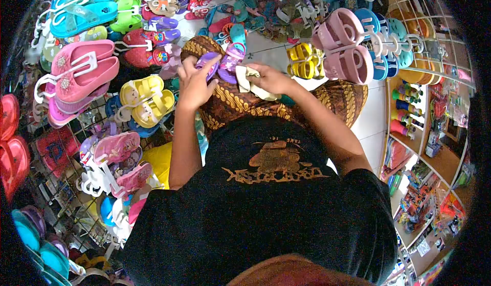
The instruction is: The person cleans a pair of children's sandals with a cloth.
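Note:
My left hand (196, 85) grips a purple child's sandal (209, 63) by its edge, with the fingers bent over it. Its pair, another purple sandal (231, 63), lies right beside it above my lap. Between the thumb and fingers of my right hand (272, 79) is a folded cream cloth (247, 78), close to the right-hand sandal. Part of the cloth hangs down over the brown patterned fabric (225, 99) on my legs. A turquoise sandal (237, 34) shows just beyond the purple pair.
Wire racks on both sides carry hanging footwear: pink shoes (84, 66) and yellow sandals (146, 101) at left, mauve sandals (343, 45) at right. Yellow-gold sandals (305, 61) sit near my right forearm. Many loose sandals cover the tiled floor ahead. Shelves (434, 158) stand at right.

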Demonstrator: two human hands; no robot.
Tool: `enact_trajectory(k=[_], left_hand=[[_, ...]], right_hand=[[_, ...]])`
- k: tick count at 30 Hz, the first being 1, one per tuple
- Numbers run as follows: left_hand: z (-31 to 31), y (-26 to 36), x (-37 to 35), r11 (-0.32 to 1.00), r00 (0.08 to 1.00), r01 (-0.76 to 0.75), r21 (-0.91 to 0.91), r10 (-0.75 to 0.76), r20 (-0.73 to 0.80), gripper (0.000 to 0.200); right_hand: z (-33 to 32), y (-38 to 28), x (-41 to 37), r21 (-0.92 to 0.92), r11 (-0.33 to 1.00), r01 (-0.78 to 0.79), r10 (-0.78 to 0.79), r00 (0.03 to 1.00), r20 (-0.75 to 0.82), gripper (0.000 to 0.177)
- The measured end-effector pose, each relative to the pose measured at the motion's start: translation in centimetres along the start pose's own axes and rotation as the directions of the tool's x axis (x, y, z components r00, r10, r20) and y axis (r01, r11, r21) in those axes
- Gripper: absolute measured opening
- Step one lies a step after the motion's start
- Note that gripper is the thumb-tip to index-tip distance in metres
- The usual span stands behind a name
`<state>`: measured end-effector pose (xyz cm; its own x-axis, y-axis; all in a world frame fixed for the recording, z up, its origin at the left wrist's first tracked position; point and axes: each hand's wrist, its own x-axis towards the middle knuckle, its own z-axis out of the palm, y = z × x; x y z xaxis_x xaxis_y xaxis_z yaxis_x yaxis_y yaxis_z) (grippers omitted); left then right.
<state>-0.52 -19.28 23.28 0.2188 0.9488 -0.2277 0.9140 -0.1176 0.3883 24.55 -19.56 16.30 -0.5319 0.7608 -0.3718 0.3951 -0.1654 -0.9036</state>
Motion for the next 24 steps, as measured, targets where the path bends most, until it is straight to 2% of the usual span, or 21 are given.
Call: enact_trajectory(k=[1,3,4,7,9,11,12,15,16,17,18,19,21,23,24], left_hand=[[0.2,-0.4,0.4,0.995,0.995,-0.095,0.031,0.095,-0.027,0.048],[1.3,-1.3,1.3,0.955,0.955,-0.279,0.099,0.287,-0.070,0.047],[2.2,-2.2,2.4,0.963,0.963,-0.270,0.011,0.270,0.012,0.042],[2.5,-2.6,4.2,0.977,0.978,-0.188,-0.100,0.196,0.076,0.039],[2.3,-2.6,4.7,0.966,0.953,-0.253,-0.054,0.258,0.160,0.042],[2.2,-3.3,6.0,0.942,0.901,-0.330,-0.061,0.334,0.277,0.041],[2.4,-3.4,6.5,0.931,0.895,-0.353,-0.095,0.365,0.257,0.039],[2.3,-4.0,7.8,0.935,0.855,-0.343,-0.088,0.349,0.383,0.039],[2.0,-4.1,8.3,0.925,0.854,-0.303,-0.228,0.370,0.366,0.039],[1.9,-4.0,8.3,0.938,0.868,-0.246,-0.245,0.325,0.374,0.038],[1.5,-3.6,8.1,0.947,0.880,-0.188,-0.261,0.280,0.382,0.037],[1.3,-3.3,8.0,0.953,0.890,-0.128,-0.276,0.233,0.393,0.037],[1.5,-3.0,7.8,0.966,0.906,-0.152,-0.207,0.220,0.361,0.034],[1.6,-2.5,7.7,0.977,0.926,-0.199,-0.081,0.215,0.312,0.035],[-0.6,-0.6,6.9,0.979,0.926,-0.164,-0.120,0.195,0.323,0.035]], right_hand=[[0.1,-0.6,-0.2,-0.067,0.998,0.002,-0.004,1.000,-0.026,0.047],[1.0,0.1,-0.2,-0.233,0.964,0.125,-0.157,0.980,-0.124,0.054],[1.3,-0.2,-0.4,-0.316,0.932,0.178,-0.239,0.957,-0.165,0.058],[1.5,-2.3,-1.7,-0.423,0.881,0.211,-0.294,0.945,-0.141,0.068],[2.6,-2.6,-2.3,-0.466,0.829,0.310,-0.415,0.899,-0.140,0.064],[3.0,-1.2,-1.8,-0.459,0.832,0.313,-0.416,0.898,-0.144,0.060],[2.7,-1.5,-1.9,-0.452,0.834,0.316,-0.417,0.898,-0.142,0.057],[1.8,-2.2,-2.1,-0.397,0.867,0.300,-0.396,0.899,-0.185,0.045],[1.7,-2.3,-2.0,-0.351,0.894,0.279,-0.371,0.900,-0.229,0.041],[1.6,-2.4,-1.9,-0.302,0.918,0.257,-0.341,0.900,-0.271,0.036],[1.5,-2.9,-1.8,-0.335,0.907,0.255,-0.369,0.865,-0.341,0.029],[1.1,-3.8,-1.9,-0.329,0.918,0.222,-0.335,0.877,-0.343,0.029],[0.4,-5.8,-2.3,-0.311,0.938,0.153,-0.261,0.902,-0.344,0.030],[0.8,-7.5,-1.7,-0.352,0.926,0.136,-0.268,0.894,-0.359,0.032],[1.2,-8.2,-1.1,-0.394,0.912,0.117,-0.272,0.890,-0.365,0.032]])
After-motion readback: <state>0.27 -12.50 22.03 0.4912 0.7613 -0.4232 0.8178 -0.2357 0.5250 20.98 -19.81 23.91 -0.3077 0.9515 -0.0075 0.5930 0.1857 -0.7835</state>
